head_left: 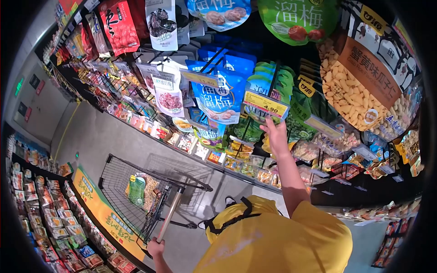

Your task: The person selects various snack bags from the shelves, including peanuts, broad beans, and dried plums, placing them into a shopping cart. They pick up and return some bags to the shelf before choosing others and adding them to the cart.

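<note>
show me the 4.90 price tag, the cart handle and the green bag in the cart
price tag (266, 103), head view, middle of yellow label
cart handle (169, 214), head view, mid bar
green bag (136, 190), head view, front face

Right hand (275, 132) at yellow price tag (266, 103); left hand (156, 248) on cart handle (170, 209).

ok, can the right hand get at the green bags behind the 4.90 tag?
Probably yes. The right hand is raised just under the 4.90 tag, with the green bags hanging behind it and nothing between. The left hand grips the cart handle.
</note>
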`<state>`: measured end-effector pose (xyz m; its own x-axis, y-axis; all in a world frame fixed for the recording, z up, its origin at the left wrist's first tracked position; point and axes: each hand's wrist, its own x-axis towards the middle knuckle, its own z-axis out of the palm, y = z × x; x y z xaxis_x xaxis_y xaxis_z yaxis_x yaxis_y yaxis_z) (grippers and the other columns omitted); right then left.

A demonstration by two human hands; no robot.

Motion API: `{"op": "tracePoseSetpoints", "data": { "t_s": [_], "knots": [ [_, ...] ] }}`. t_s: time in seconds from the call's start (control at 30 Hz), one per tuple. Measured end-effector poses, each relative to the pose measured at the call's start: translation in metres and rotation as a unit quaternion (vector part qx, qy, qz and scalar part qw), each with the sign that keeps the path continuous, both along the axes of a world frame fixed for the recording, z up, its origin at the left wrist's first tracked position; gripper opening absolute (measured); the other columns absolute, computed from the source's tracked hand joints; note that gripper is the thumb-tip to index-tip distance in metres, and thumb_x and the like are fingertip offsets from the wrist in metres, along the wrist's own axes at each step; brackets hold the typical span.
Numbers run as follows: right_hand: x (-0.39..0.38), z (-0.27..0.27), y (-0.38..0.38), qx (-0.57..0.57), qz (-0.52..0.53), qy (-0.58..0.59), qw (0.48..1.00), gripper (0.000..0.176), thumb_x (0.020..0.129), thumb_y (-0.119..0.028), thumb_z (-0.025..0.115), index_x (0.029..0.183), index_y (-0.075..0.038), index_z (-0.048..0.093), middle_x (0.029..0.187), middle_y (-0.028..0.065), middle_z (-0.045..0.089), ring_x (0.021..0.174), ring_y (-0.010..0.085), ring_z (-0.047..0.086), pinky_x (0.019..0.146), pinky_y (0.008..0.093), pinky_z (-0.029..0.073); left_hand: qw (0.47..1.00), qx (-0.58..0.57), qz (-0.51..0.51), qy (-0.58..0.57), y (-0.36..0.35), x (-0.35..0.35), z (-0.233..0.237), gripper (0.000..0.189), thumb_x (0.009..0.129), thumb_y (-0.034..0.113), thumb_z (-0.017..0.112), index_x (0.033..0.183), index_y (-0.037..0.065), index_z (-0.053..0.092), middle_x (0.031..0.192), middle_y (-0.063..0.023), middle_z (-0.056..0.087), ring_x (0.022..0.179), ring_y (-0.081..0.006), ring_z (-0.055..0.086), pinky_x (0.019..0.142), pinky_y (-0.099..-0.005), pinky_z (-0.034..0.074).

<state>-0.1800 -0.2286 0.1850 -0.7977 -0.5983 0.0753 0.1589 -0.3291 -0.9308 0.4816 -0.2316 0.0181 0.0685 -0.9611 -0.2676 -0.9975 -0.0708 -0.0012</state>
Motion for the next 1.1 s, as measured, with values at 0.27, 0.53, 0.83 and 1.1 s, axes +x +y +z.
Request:
{"op": "tracePoseSetpoints", "data": {
  "t_s": [0.27,0.53,0.83,1.1],
  "knots": [
    [0.009,-0.002,0.039,0.058,0.074,-0.011,0.995,0.028,0.09,-0.02,0.064,0.113,-0.006,0.054,0.1,0.0028,0.062,0.077,0.0109,0.058,0.061,0.028,0.05,1.0,0.022,0.007,-0.007,-0.002,-0.004,0.001,0.033,0.063,0.033,0.063,0.082,0.007,0.067,0.074,-0.0175,0.066,0.075,-0.0373,0.065,0.071,-0.0448,0.052],
    [0.009,0.0,0.058,-0.021,0.156,-0.013,0.987,0.038,0.088,-0.022,0.067,0.119,-0.004,0.053,0.103,0.0027,0.063,0.085,0.0109,0.059,0.067,0.0271,0.05,1.0,0.017,0.006,0.017,-0.002,-0.012,0.004,0.034,0.064,0.034,0.065,0.084,0.006,0.067,0.076,-0.0188,0.066,0.077,-0.038,0.065,0.072,-0.0449,0.052],
    [0.087,-0.072,0.042,0.132,0.302,-0.046,0.943,0.031,0.089,-0.022,0.064,0.115,-0.006,0.057,0.099,0.0028,0.065,0.08,0.0127,0.061,0.064,0.0295,0.051,0.996,0.082,0.021,0.031,-0.012,-0.017,0.006,0.039,0.064,0.039,0.065,0.089,0.009,0.069,0.082,-0.0177,0.068,0.083,-0.0365,0.065,0.076,-0.045,0.051],
    [0.272,-0.093,-0.014,0.248,0.38,-0.355,0.817,0.024,0.093,-0.024,0.058,0.114,-0.014,0.055,0.095,-0.0003,0.065,0.073,0.0106,0.061,0.053,0.0245,0.044,0.983,0.173,0.029,0.058,-0.023,-0.019,0.03,0.037,0.068,0.042,0.06,0.095,0.018,0.07,0.091,-0.0128,0.069,0.088,-0.0316,0.065,0.078,-0.0429,0.052]
  ]
}}
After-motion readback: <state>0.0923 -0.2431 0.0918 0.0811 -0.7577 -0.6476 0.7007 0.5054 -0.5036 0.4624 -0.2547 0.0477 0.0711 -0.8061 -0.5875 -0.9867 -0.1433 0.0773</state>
